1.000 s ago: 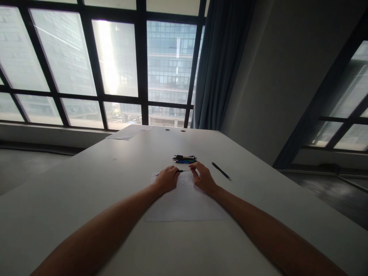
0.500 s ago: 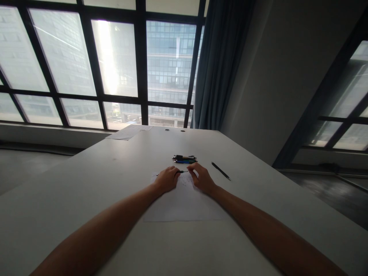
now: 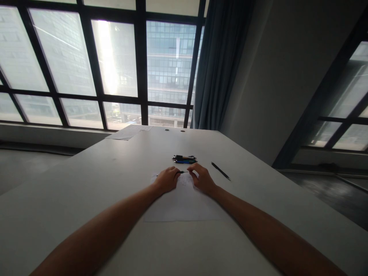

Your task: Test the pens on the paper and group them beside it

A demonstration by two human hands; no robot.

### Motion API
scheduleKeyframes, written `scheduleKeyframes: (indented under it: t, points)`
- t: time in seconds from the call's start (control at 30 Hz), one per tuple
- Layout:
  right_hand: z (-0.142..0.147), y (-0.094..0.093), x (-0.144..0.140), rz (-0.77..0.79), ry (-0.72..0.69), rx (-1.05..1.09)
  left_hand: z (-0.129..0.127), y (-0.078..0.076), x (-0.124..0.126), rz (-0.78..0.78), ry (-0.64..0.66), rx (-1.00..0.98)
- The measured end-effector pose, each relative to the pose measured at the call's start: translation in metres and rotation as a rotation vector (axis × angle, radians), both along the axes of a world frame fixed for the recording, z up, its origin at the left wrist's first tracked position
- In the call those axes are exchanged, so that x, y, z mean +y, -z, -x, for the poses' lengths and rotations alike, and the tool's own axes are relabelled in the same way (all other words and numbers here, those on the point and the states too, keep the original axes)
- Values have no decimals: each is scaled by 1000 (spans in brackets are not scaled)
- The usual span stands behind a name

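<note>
Our left hand (image 3: pixel 166 179) grips a slim dark pen (image 3: pixel 181 172) pointing toward our right hand (image 3: pixel 202 178), whose grip we cannot tell.

Both bare forearms reach forward and converge, the left forearm (image 3: pixel 115 220) along the left of the sheet of paper (image 3: pixel 184 209), the right forearm (image 3: pixel 258 216) along its right. The left hand (image 3: pixel 166 179) sits at the sheet's far left corner, back upward, fingers curled closed. The right hand (image 3: pixel 202 178), at the far right, bends thumb and forefinger together (contact between them is unclear).
</note>
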State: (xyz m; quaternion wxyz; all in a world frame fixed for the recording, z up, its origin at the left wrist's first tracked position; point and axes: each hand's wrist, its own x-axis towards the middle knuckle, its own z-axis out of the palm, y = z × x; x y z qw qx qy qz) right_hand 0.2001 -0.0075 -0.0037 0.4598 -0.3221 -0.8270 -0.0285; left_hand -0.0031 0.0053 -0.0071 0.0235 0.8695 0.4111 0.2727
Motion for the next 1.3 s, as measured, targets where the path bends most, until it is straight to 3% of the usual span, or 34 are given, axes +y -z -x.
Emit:
scheduleKeyframes:
  t: [0.33,1.3]
  points:
    - [0,-2,-1,6,-48,-22,0,1,1,-14,32,0]
    - [5,-2,-3,-4,-15,-18,2,3,2,-28,71,25]
